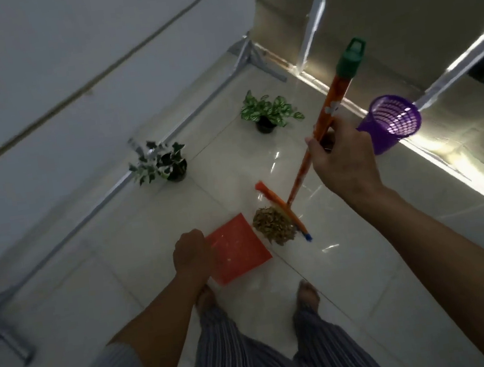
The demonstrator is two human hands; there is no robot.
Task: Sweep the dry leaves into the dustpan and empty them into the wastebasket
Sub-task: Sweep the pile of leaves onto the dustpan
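A pile of dry brown leaves (pixel 274 225) lies on the pale tiled floor. Just left of it rests a red dustpan (pixel 237 250), its open edge facing the pile; my left hand (pixel 193 256) grips its near-left end. My right hand (pixel 342 157) is closed around the orange broom handle (pixel 323 120), which has a green cap. The broom's orange head (pixel 282 208) sits on the floor against the far-right side of the leaves. A purple mesh wastebasket (pixel 389 122) stands to the right, behind my right hand.
Two small potted plants (pixel 164 162) (pixel 268 110) stand on the floor beyond the pile. A white wall with a grey metal frame (pixel 129 179) runs along the left. My two bare feet (pixel 307 293) are just behind the dustpan. A bright light strip (pixel 446 156) borders the right.
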